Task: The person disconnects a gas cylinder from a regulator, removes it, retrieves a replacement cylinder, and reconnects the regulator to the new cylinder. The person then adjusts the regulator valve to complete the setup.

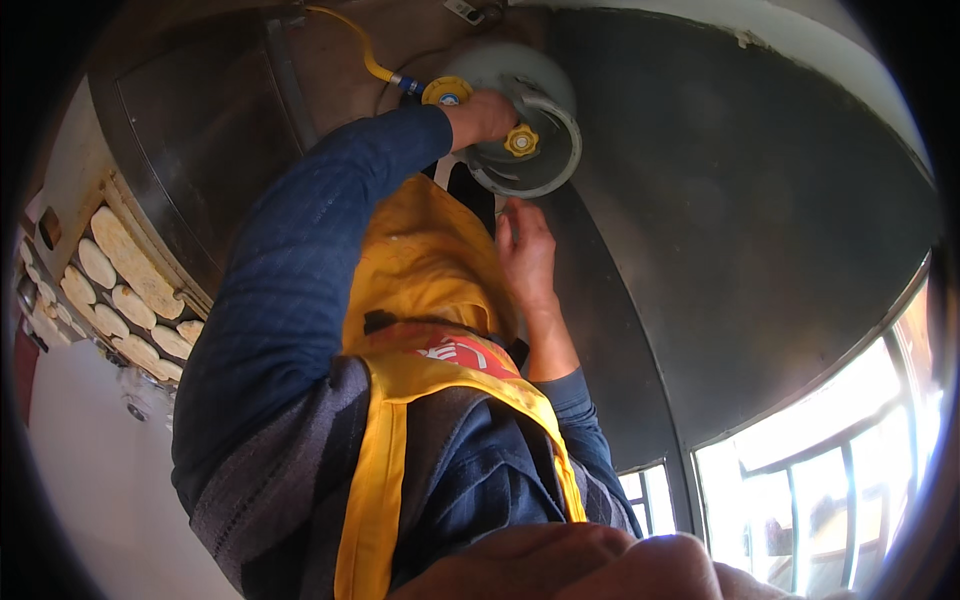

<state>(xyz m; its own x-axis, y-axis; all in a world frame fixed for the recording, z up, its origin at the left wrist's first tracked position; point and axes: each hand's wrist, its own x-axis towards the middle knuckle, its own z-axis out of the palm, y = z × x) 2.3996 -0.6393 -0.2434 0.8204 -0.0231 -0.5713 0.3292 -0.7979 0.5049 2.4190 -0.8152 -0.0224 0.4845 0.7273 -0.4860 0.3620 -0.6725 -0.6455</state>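
Note:
My left hand [484, 118] reaches inside the collar of a grey gas cylinder [517, 64]. It is against the coupling between a yellow gas regulator [448, 91] and the cylinder valve; the fingers are partly hidden, so their grip is unclear. Beside the fingertips is the valve's yellow knob [521, 140]. The ring-shaped metal collar [571, 142] surrounds this knob. My right hand [527, 244] is just below the collar's near edge, its fingers loosely bent. Whether anything is between those fingers cannot be made out.
A yellow gas hose [365, 52] runs from the regulator to the upper left. Dark panels [720, 187] rise on the right, above a bright barred window [817, 480]. Another dark panel [202, 135] stands left, near pale oval slabs [135, 307]. My yellow apron [427, 262] hangs below the cylinder.

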